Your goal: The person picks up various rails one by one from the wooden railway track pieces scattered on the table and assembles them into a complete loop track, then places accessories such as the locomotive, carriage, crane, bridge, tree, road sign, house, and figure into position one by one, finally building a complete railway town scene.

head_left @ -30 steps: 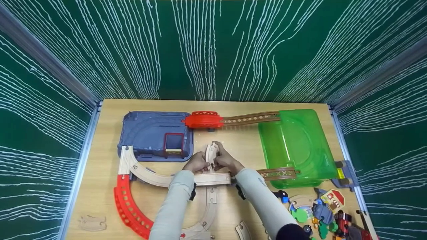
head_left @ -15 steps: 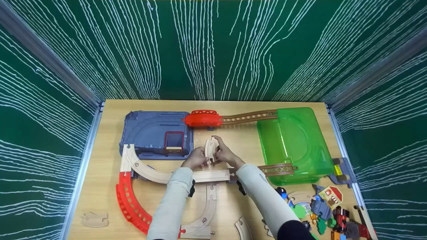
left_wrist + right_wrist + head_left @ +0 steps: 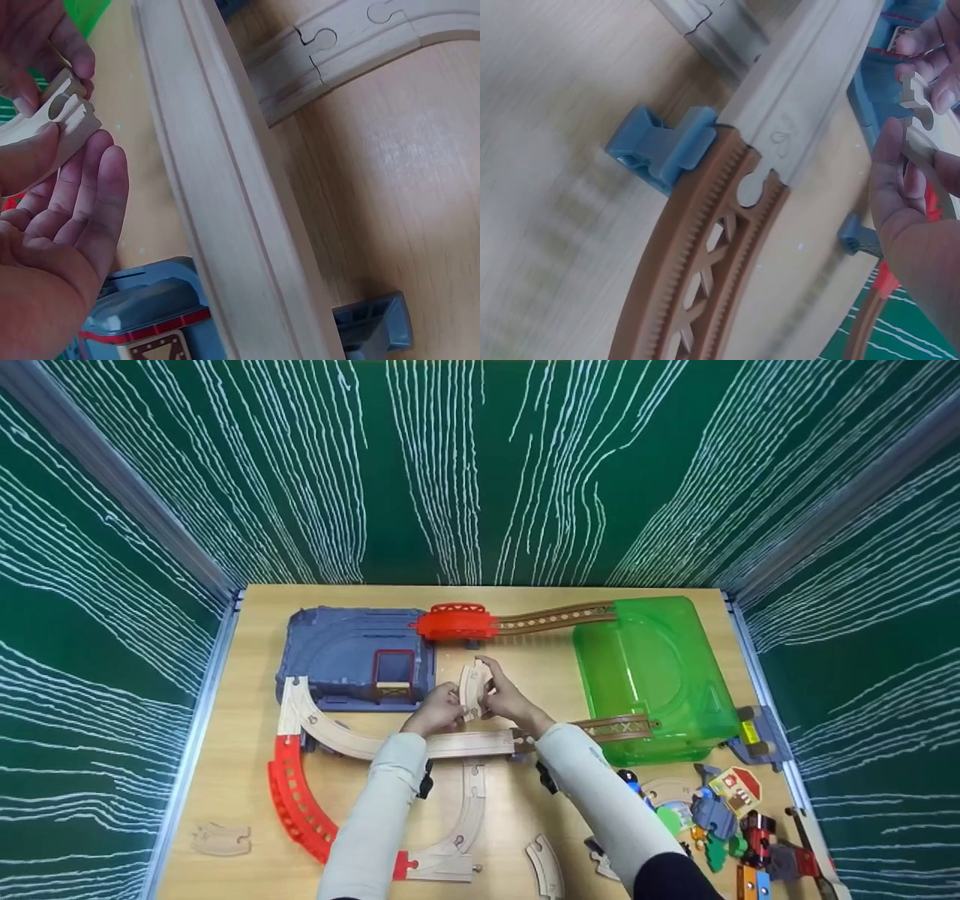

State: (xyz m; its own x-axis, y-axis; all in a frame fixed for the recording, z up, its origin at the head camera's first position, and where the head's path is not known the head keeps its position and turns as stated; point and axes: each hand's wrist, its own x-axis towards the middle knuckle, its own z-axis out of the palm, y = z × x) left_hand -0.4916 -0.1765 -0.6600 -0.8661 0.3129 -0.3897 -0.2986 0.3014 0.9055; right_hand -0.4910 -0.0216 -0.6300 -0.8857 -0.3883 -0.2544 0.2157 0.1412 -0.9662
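A short curved wooden track piece (image 3: 472,690) is held up between both hands, behind the raised wooden track (image 3: 472,743). My left hand (image 3: 439,709) pinches its near end, thumb on top and fingers beneath, as the left wrist view shows. From the other side, my right hand (image 3: 511,701) grips the same piece between thumb and fingers. A round socket notch shows at the piece's near end (image 3: 75,120), facing the wrist cameras. In the right wrist view, the raised track's end (image 3: 780,142) is joined to a brown lattice track (image 3: 697,277) by a blue-grey support (image 3: 664,142).
A grey-blue rocky base (image 3: 337,649) stands at left, a translucent green bin (image 3: 652,660) at right. A red bridge (image 3: 456,622) lies behind the hands. Red curved track (image 3: 296,795) and loose track pieces (image 3: 223,840) lie in front; toy trains and scenery (image 3: 757,840) crowd the right.
The head view has shifted, so the table's things sit slightly higher in it. Both hands keep the track piece and have turned it slightly, near the same place.
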